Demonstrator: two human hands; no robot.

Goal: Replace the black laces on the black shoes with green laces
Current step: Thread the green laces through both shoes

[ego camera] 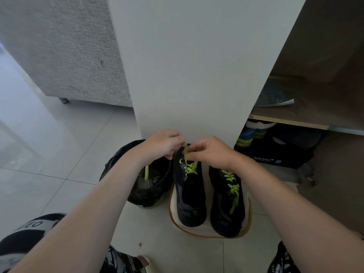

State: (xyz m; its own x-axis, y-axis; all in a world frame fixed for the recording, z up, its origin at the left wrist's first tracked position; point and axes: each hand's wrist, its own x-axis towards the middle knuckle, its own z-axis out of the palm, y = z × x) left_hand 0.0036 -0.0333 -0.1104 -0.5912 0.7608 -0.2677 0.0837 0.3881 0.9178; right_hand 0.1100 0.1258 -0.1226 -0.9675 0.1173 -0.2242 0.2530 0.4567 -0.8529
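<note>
Two black shoes stand side by side on a pale mat (208,232) on the tiled floor. The right shoe (226,201) carries green lacing along its whole front, one end trailing toward the toe. The left shoe (190,196) has green lace (190,168) crossed only through its upper eyelets. My left hand (162,143) pinches one green lace end above that shoe; a loose stretch of it hangs down below my wrist. My right hand (211,152) pinches the other lace end, close beside the left hand. No black laces are visible.
A black plastic bag (145,186) sits just left of the shoes. A white cabinet panel (189,66) rises directly behind them. To the right, open shelves hold a black shoebox (275,154) and papers (275,95). A grey sofa (65,48) stands at the left.
</note>
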